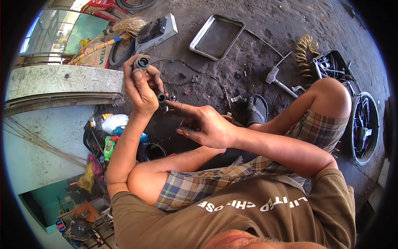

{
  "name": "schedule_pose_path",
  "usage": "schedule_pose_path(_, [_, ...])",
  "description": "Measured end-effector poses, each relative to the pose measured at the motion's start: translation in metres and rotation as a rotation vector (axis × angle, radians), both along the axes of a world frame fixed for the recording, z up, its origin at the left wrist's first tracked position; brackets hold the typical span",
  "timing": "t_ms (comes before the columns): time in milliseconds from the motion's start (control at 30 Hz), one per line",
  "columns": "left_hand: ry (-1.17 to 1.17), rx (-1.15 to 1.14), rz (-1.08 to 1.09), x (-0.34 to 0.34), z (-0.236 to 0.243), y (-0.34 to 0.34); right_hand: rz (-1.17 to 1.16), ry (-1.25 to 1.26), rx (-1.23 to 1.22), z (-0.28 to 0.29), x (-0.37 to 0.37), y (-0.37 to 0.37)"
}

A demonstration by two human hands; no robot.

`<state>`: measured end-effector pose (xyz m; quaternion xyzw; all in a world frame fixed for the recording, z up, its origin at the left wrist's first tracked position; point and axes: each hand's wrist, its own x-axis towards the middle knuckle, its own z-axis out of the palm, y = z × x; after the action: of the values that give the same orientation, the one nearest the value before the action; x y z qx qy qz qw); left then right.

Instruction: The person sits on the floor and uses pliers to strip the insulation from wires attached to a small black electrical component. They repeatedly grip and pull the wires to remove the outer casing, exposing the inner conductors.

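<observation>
My left hand (pixel 141 89) is raised left of the middle, its fingers wrapped round a dark grey part with round open ends (pixel 142 62). One opening faces up between the fingertips and thumb; a smaller one shows below, beside the wrist. Most of the part's body is hidden by the hand, so its kind cannot be made out. My right hand (pixel 211 126) reaches in from the right. Its index finger stretches to the lower end of the part, while the thumb stands apart below. No object shows in the right hand.
On the dark floor ahead lie a metal tray (pixel 202 36), a hammer (pixel 282 83) and a coiled yellow hose (pixel 306 50). To the right stand a black tool bin (pixel 331 68) and a round basin (pixel 355 154) holding tools. Bottles (pixel 115 123) and a low wall (pixel 62 83) are left.
</observation>
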<state>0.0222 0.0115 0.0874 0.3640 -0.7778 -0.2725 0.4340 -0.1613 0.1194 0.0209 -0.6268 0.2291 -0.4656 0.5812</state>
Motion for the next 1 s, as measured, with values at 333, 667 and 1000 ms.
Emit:
schedule_pose_path(333, [-0.046, -0.065, 0.009, 0.0, -0.002, 0.001, -0.229, 0.118, -0.161, 0.004, -0.001, 0.0])
schedule_pose_path(667, [-0.125, -0.014, 0.031, -0.017, -0.008, 0.004, -0.289, 0.366, -0.199, 0.008, -0.006, -0.001])
schedule_pose_path(1000, [-0.217, -0.131, 0.103, -0.028, -0.017, 0.004, -0.156, 0.304, -0.048, 0.001, -0.006, -0.005])
